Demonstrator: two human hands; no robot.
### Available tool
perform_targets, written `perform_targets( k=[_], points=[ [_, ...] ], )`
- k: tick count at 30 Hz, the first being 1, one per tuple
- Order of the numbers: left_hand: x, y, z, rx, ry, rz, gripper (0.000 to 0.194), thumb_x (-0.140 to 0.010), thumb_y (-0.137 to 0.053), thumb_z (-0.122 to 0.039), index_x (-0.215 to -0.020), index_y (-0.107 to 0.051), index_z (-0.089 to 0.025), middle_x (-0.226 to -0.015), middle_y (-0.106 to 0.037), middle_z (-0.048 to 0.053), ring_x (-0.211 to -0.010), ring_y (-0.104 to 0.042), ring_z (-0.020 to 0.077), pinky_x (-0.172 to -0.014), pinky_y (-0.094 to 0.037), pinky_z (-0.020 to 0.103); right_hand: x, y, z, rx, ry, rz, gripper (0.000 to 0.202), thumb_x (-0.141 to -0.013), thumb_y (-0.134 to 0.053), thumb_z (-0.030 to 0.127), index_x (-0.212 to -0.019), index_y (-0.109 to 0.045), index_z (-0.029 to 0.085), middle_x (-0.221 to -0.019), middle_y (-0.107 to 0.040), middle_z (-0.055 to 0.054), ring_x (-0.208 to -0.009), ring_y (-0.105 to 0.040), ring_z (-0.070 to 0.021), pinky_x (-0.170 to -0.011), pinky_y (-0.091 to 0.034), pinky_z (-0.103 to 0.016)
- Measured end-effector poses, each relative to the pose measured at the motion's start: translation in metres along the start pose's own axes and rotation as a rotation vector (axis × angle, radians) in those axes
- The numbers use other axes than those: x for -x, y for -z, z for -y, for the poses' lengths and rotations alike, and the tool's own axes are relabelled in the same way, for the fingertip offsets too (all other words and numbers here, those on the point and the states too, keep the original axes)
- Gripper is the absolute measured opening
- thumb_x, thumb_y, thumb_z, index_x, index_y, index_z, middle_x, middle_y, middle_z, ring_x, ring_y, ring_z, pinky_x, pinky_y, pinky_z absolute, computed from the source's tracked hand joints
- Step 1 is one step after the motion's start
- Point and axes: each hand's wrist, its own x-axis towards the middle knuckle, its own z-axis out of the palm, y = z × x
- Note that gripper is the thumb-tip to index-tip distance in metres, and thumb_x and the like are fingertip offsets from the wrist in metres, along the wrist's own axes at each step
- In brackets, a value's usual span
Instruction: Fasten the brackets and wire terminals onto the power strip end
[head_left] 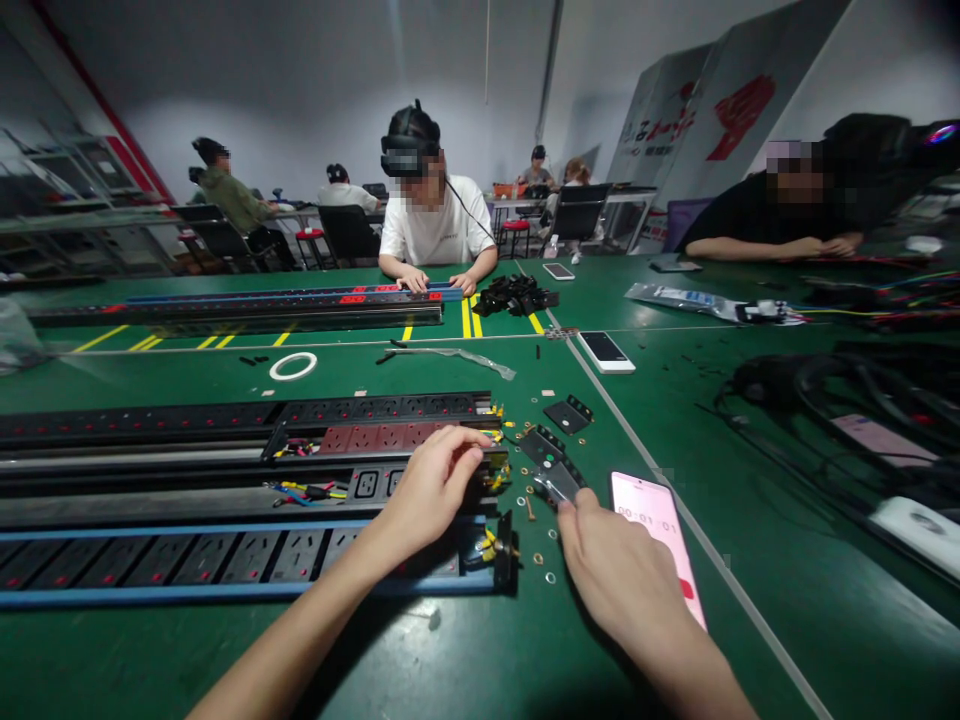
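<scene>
The left hand [435, 485] is positioned over the ends of the socket strips [364, 437]; its fingers are bent, thumb near index finger, and any grip cannot be determined. The left forearm masks part of the blue-framed strip [225, 560], which is cut off at the left edge of view. The right hand [626, 570] meets a shiny piece [553, 488] (outline unclear, hold unconfirmed) at the black plates [568, 415] on the bench [480, 660], partly covering the phone [637, 500].

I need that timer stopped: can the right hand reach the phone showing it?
Probably yes: the phone lies beside the right hand, partly hidden by it, with nothing visible between them.
</scene>
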Motion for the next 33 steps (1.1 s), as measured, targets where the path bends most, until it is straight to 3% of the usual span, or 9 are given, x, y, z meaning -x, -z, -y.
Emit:
perform_targets(
  k=[3, 9, 12, 14, 19, 27, 33],
  points=[
    [-0.001, -0.002, 0.011, 0.173, 0.163, -0.069, 0.022, -0.092, -0.058, -0.032, -0.099, -0.070, -0.015, -0.097, -0.072, 0.007, -0.086, -0.065, 0.0193, -0.077, -0.050, 0.029, 0.002, -0.010, 0.002, 0.110, 0.022, 0.031, 0.023, -0.095, -0.040, 0.019, -0.084, -0.060, 0.020, -0.065, -0.072, -0.011, -0.056, -0.070, -0.0271, -0.043, -0.034, -0.032],
    [-0.002, -0.002, 0.025, 0.363, 0.201, -0.142, 0.027, -0.081, -0.070, -0.038, -0.094, -0.075, -0.015, -0.089, -0.076, 0.006, -0.079, -0.068, 0.0186, -0.070, -0.050, 0.026, 0.000, -0.004, 0.011, 0.134, -0.011, 0.229, 0.030, -0.097, -0.035, 0.014, -0.100, -0.064, 0.011, -0.093, -0.072, -0.019, -0.081, -0.072, -0.0335, -0.057, -0.049, -0.037],
    [-0.003, 0.001, 0.025, 0.371, 0.192, -0.181, 0.025, -0.082, -0.069, -0.038, -0.091, -0.074, -0.015, -0.086, -0.075, 0.006, -0.078, -0.067, 0.0179, -0.071, -0.049, 0.026, -0.006, 0.002, 0.015, 0.136, 0.004, 0.142, 0.024, -0.098, -0.041, 0.017, -0.101, -0.064, 0.012, -0.099, -0.070, -0.020, -0.094, -0.069, -0.0350, -0.065, -0.050, -0.037],
    [-0.003, 0.002, 0.024, 0.362, 0.191, -0.200, 0.025, -0.081, -0.070, -0.038, -0.089, -0.074, -0.015, -0.085, -0.075, 0.005, -0.077, -0.066, 0.0176, -0.071, -0.049, 0.026, -0.014, 0.005, 0.019, 0.011, 0.071, 0.073, 0.019, -0.098, -0.046, 0.021, -0.102, -0.063, 0.015, -0.100, -0.070, -0.016, -0.098, -0.067, -0.0321, -0.070, -0.049, -0.035],
    [-0.003, 0.004, 0.024, 0.349, 0.191, -0.218, 0.024, -0.078, -0.073, -0.038, -0.086, -0.076, -0.015, -0.084, -0.075, 0.005, -0.076, -0.066, 0.0179, -0.071, -0.049, 0.026, -0.035, -0.003, 0.030, -0.401, 0.174, 0.002, 0.018, -0.094, -0.058, 0.038, -0.098, -0.059, 0.021, -0.090, -0.073, -0.005, -0.081, -0.069, -0.0228, -0.065, -0.043, -0.028],
    [-0.003, 0.005, 0.022, 0.391, 0.246, -0.201, 0.028, -0.071, -0.077, -0.036, -0.090, -0.077, -0.015, -0.085, -0.076, 0.007, -0.074, -0.066, 0.0181, -0.066, -0.049, 0.026, -0.045, -0.026, 0.033, -0.467, 0.147, -0.135, 0.013, -0.084, -0.067, 0.029, -0.089, -0.057, 0.021, -0.084, -0.072, -0.003, -0.071, -0.067, -0.0203, -0.062, -0.040, -0.027],
    [-0.001, 0.007, 0.025, 0.396, 0.245, -0.211, 0.028, -0.071, -0.077, -0.035, -0.090, -0.077, -0.015, -0.089, -0.076, 0.008, -0.078, -0.067, 0.0194, -0.068, -0.050, 0.027, -0.046, -0.028, 0.034, -0.625, 0.127, -0.130, 0.009, -0.079, -0.063, 0.020, -0.087, -0.060, 0.022, -0.078, -0.071, 0.000, -0.069, -0.066, -0.0179, -0.064, -0.044, -0.027]
  ],
)
